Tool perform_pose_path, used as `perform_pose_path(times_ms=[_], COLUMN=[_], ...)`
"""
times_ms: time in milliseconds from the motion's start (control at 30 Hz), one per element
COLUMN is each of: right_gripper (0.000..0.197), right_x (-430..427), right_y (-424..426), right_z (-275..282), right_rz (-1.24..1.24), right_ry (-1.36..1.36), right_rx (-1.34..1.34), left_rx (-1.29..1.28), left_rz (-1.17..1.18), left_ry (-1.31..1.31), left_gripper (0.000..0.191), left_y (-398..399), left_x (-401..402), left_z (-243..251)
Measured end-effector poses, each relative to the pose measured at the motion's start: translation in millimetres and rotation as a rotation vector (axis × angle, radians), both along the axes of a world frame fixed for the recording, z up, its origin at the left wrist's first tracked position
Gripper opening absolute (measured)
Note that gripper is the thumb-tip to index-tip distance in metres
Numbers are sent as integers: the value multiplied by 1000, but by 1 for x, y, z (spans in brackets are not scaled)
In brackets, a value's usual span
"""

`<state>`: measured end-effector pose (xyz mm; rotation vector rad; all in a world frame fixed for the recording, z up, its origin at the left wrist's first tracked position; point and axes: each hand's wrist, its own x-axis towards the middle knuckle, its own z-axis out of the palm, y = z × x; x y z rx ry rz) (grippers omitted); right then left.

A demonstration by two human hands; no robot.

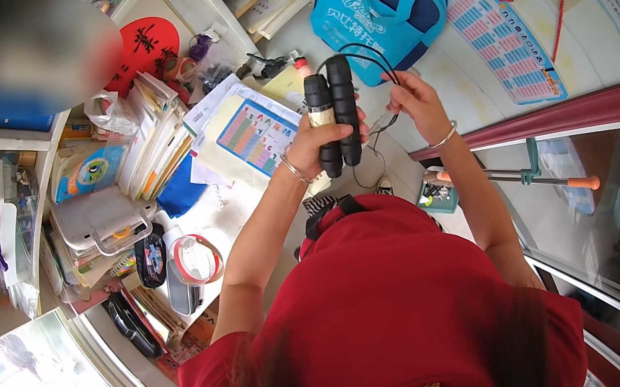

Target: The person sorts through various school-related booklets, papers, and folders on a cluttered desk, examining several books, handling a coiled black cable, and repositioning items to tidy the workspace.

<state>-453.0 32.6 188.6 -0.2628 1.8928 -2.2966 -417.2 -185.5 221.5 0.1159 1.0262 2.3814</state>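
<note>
My left hand is wrapped around two jump rope handles held side by side. One black foam handle stands upright on the right; the other handle has a pale worn band around its middle. From the tops of the handles the black jump rope cord arcs over to my right hand, whose fingers pinch it. Below the hands a thinner length of the cord dangles in a loose loop. Both wrists wear metal bangles.
On my left a white desk bears stacked papers, a multiplication chart, a pencil case and a roll of tape. A blue tote bag and a hanging chart are ahead. To the right is a glass-panelled door.
</note>
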Motion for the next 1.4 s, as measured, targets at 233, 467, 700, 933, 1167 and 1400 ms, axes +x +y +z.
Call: perform_pose_path(times_ms=[233, 467, 700, 933, 1167, 1400], right_gripper=[27, 17, 23, 15, 16, 13], right_x=[57, 58, 66, 46, -17, -3], right_y=[-51, -59, -28, -5, 1, -21], right_z=[-31, -34, -7, 54, 64, 0], right_rz=[60, 80, 383, 403, 444, 196], right_ry=[16, 233, 106, 570, 489, -69], right_rx=[450, 639, 689, 865, 633, 178], left_rx=[62, 143, -244, -1763, -1342, -1164], left_rz=[294, 298, 387, -138, -248, 95], left_ry=[-185, -219, -132, 974, 1364, 847], left_gripper=[44, 37, 27, 47, 55, 51], left_y=[7, 2, -34, -37, -12, -5], left_x=[1, 4, -27, -19, -9, -11], left_z=[-42, -47, -15, -20, 38, 55])
